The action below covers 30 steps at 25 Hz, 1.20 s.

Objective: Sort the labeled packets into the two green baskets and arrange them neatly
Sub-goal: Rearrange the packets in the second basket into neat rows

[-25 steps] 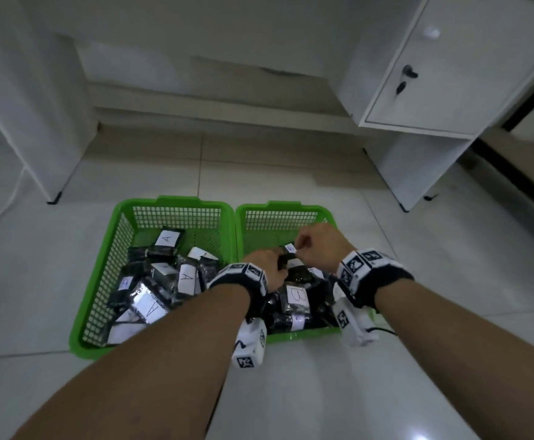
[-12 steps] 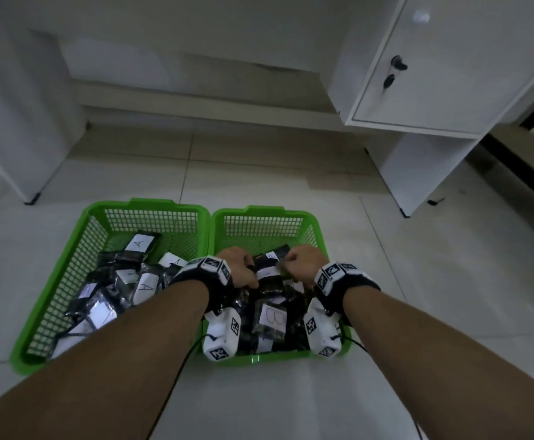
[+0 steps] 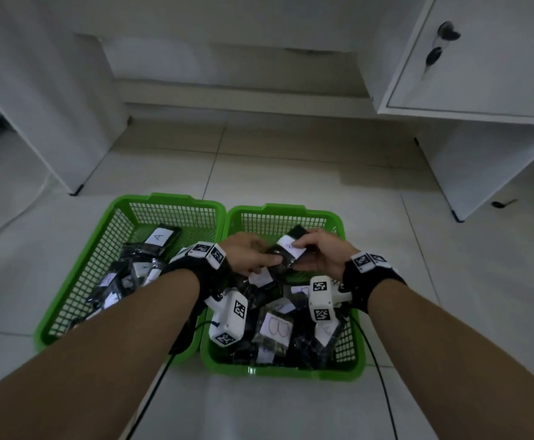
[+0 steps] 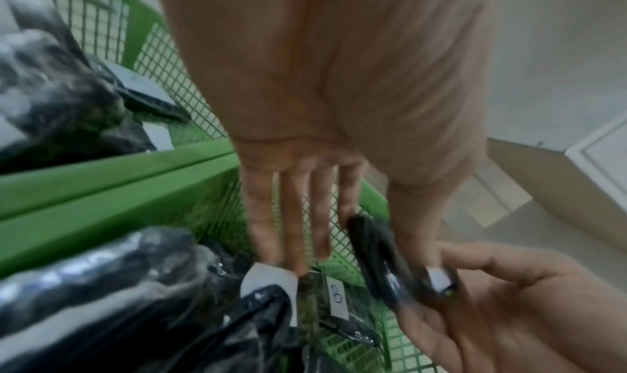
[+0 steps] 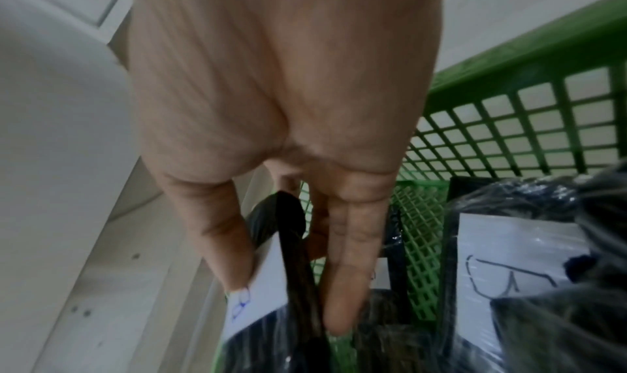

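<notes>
We reach both forearms forward and down over the right green basket (image 3: 351, 373), which sits on the tiled floor (image 3: 449, 281) touching the left green basket (image 3: 68, 300) along their inner rims. Our hands meet above the far half of the right basket, sharing one black packet (image 3: 286, 249) with a white label. The right hand (image 3: 319, 252) comes in from the right, thumb on the label side and fingers on the other face, so the packet is pinched edge-on between them; the right wrist view shows the thumb (image 5: 220, 244) on the paper and a long finger (image 5: 349, 271) pressed to the plastic. The left hand (image 3: 249, 255) takes the packet's near end between thumb and forefinger, while its other three fingers (image 4: 291, 218) stretch straight down toward the loose packets (image 3: 275, 328) lying below, one marked B. The held packet is raised clear of that heap, tilted, its far corner pointing at the back wall of the basket. More packets (image 3: 126, 274) lie in the left basket, the farthest showing an A.
</notes>
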### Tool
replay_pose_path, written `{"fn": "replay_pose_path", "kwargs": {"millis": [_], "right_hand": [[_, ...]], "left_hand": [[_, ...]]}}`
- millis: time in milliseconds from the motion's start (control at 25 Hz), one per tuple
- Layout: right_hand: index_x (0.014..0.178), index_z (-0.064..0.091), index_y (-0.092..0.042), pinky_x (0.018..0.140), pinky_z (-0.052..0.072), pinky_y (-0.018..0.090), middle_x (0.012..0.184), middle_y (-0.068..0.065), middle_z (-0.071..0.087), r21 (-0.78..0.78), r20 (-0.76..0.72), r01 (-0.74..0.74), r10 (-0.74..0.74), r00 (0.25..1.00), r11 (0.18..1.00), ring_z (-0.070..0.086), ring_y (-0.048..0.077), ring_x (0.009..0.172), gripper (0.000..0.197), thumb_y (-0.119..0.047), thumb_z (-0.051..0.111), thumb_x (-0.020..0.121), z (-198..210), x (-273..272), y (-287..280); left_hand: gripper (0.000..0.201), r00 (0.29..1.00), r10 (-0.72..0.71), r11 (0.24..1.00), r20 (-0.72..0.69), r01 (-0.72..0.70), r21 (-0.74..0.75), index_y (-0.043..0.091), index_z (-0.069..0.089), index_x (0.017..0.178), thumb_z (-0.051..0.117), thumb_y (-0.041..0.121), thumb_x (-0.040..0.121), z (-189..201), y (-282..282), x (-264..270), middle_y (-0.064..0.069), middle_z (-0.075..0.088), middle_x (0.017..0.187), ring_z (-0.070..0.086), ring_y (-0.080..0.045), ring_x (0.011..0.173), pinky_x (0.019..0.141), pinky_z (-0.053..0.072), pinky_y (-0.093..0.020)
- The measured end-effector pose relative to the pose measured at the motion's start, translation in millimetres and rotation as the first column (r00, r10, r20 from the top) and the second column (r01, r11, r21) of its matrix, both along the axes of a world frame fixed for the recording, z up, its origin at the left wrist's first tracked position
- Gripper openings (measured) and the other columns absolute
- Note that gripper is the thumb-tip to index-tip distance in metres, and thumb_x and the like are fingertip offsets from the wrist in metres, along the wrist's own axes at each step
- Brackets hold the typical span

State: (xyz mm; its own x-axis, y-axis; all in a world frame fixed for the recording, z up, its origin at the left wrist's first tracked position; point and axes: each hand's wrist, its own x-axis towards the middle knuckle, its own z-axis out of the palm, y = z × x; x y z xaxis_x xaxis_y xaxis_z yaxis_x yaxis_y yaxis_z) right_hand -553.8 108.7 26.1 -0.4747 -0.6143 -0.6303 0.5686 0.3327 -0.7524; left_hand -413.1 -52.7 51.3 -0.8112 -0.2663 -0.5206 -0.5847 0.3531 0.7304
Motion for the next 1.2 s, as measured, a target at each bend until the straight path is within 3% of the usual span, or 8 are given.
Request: {"fn": "replay_pose_path", "kwargs": {"millis": [240,360,440,560,720,920,1080,1200], "right_hand": [[0.118,0.063,-0.010,0.077,0.060,0.051,0.103,0.021,0.075,0.031,-0.173,0.076,-0.070,0.983,0.997,0.073,0.041,0.089,0.032,-0.005,0.070,0.087,-8,8,5],[0.115,0.070,-0.004,0.058,0.057,0.036,0.097,0.018,0.077,0.231,-0.362,0.039,0.048,0.931,0.972,0.072,0.032,0.076,0.033,-0.016,0.078,0.085,-11,1,-10],[0.109,0.070,0.002,0.052,0.054,0.029,0.095,0.018,0.076,0.346,-0.455,0.028,0.141,0.879,0.938,0.071,0.028,0.071,0.034,-0.017,0.082,0.083,-9,-2,-28],[0.110,0.069,-0.001,0.049,0.055,0.024,0.098,0.014,0.075,0.462,-0.497,-0.001,0.260,0.828,0.887,0.072,0.023,0.070,0.039,-0.022,0.085,0.080,-15,-4,-60],[0.115,0.073,-0.010,0.085,0.060,0.030,0.121,0.010,0.071,0.590,-0.613,0.037,0.417,0.671,0.807,0.070,0.027,0.103,0.040,-0.027,0.083,0.080,-27,0,-87],[0.074,0.059,-0.008,0.061,0.046,0.027,0.087,0.010,0.069,0.667,-0.675,0.097,0.543,0.500,0.739,0.067,0.028,0.082,0.042,-0.042,0.082,0.079,-27,6,-81],[0.071,0.053,-0.018,0.050,0.031,0.025,0.070,-0.003,0.055,0.639,-0.694,0.003,0.574,0.434,0.769,0.054,0.017,0.065,0.051,-0.054,0.089,0.064,-29,10,-77],[0.066,0.048,-0.017,0.055,0.034,0.027,0.067,-0.001,0.049,0.726,-0.643,-0.027,0.691,0.330,0.687,0.055,0.022,0.070,0.053,-0.057,0.082,0.074,-28,11,-77]], "left_hand": [[0.041,0.960,-0.074,0.886,-0.269,-0.061,-0.459,0.022,0.064,0.119,0.077,0.023,0.080,-2,-19,-11,0.000,0.067,0.119,0.061,-0.017,0.111,0.094,0.049,-0.026],[0.073,0.997,-0.077,0.671,0.024,0.070,-0.739,0.012,0.031,0.151,0.065,0.021,0.086,-7,-35,-18,-0.012,0.024,0.160,0.019,-0.029,0.149,0.121,0.023,-0.039],[0.090,0.972,-0.087,0.719,0.220,0.214,-0.661,0.006,0.001,0.157,0.059,0.011,0.088,-13,-36,-15,-0.013,-0.007,0.164,-0.006,-0.030,0.152,0.124,0.010,-0.041],[0.096,0.988,-0.077,0.839,0.135,0.138,-0.526,0.007,-0.011,0.155,0.053,-0.007,0.085,-20,-36,-7,-0.008,-0.021,0.162,-0.015,-0.025,0.151,0.123,0.006,-0.036],[0.094,0.997,-0.071,0.843,0.040,0.082,-0.531,0.008,-0.007,0.156,0.053,-0.007,0.086,-27,-39,1,-0.006,-0.016,0.164,-0.011,-0.022,0.151,0.123,0.009,-0.033],[0.093,0.995,-0.093,0.841,0.035,0.097,-0.532,0.010,-0.007,0.157,0.051,-0.007,0.086,-31,-40,3,-0.004,-0.016,0.164,-0.012,-0.020,0.151,0.121,0.009,-0.031],[0.092,0.991,-0.108,0.826,0.074,0.131,-0.548,0.008,-0.009,0.156,0.052,-0.003,0.088,-33,-42,0,-0.005,-0.018,0.164,-0.013,-0.022,0.151,0.123,0.012,-0.033],[0.092,0.992,-0.113,0.829,0.060,0.128,-0.544,0.008,-0.007,0.156,0.053,-0.004,0.087,-32,-42,1,-0.006,-0.017,0.164,-0.013,-0.023,0.151,0.123,0.012,-0.033]]}}
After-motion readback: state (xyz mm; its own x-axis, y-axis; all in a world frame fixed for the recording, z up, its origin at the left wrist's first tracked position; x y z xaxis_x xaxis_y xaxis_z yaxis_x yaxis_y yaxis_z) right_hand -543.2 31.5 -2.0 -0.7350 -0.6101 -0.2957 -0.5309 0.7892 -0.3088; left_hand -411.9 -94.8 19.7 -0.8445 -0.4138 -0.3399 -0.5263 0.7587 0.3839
